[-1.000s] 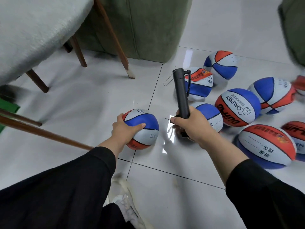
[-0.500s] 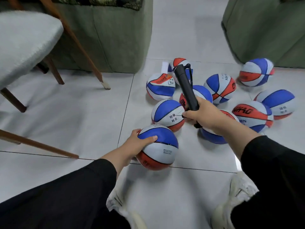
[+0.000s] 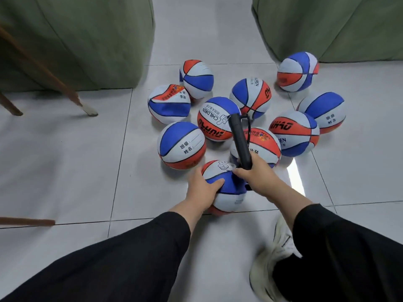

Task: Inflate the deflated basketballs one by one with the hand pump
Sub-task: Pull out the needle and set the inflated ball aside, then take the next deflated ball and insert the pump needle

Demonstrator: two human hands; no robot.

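Left hand (image 3: 201,188) grips the near left side of a red, white and blue rubber basketball (image 3: 226,192) on the glossy white tiled floor (image 3: 87,160), thumb laid over the blue panel, fingers wrapped round the left curve. That held ball sits nearest the person, touching or almost touching the pile behind it. Right hand (image 3: 258,176) is clamped round the lower end of a slim black cylindrical hand pump (image 3: 239,140), fist just above the ball's upper right; the pump slants up and away with a thin black cord looping from its top end. The pump's lower tip is hidden by the fist, so cannot tell whether a needle is in the ball. The hands are close together, one each side of the ball's top. Behind lies a cluster of nine more red, white and blue basketballs (image 3: 253,98); several are dented and flat-sided, e.g. the far-left one (image 3: 169,104) and the one far right (image 3: 297,71) against the green fabric sofa (image 3: 338,27). A second green upholstered block (image 3: 76,40) stands at upper left, with brown wooden chair legs (image 3: 43,68) in front of it. Black sleeves cover both forearms; a white sneaker (image 3: 274,258) is at lower right.
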